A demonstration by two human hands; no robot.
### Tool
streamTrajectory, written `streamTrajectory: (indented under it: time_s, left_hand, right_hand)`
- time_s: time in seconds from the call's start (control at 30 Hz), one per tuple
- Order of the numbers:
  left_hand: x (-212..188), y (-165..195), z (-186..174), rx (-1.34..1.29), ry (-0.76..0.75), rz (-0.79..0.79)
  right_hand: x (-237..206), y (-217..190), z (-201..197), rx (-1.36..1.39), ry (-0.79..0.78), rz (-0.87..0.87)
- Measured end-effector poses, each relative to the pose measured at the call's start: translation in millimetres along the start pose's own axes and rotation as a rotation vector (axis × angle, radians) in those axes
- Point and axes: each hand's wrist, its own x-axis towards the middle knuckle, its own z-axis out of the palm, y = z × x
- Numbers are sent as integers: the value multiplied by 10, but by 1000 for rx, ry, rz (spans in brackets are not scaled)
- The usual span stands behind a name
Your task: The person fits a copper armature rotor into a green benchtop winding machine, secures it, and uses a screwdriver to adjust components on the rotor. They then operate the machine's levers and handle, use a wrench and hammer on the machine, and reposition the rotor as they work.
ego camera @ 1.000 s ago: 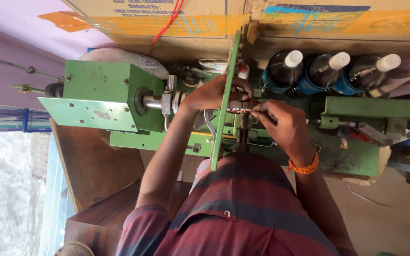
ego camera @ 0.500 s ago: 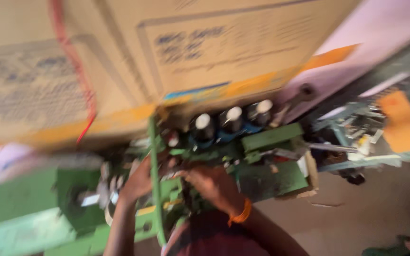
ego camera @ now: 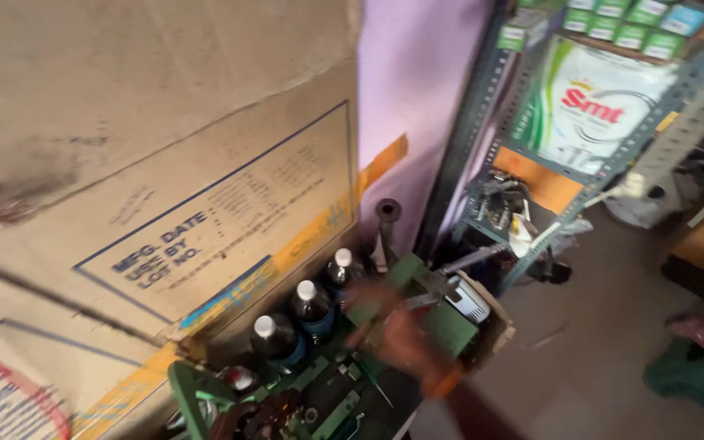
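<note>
Though blurry, three seemingly dark-filled bottles (ego camera: 311,314)

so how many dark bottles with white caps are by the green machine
3 dark white-capped bottles in a diagonal row below the cardboard box: lowest-left, middle, upper-right. More may be hidden.

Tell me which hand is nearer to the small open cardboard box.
Right. The right hand, blurred, is just left of the box; the left hand seems to be the blur at the bottom edge, far left of it.

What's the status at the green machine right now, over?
Right hand blurred over green machine, grip unclear. Left hand out of view. Three dark bottles beside it, cardboard box above.
</note>
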Motion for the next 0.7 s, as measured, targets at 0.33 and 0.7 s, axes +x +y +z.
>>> streamTrajectory:
  time_s: [0.33, 0.7]
  left_hand:
    - [164, -495, -435, 28, 39, 46]
    - [-261, -1869, -1363, -16, 46, 192]
  right_hand:
    - [472, -2752, -670, -605, 300, -917]
    - [611, -1564, 1171, 480, -218, -746]
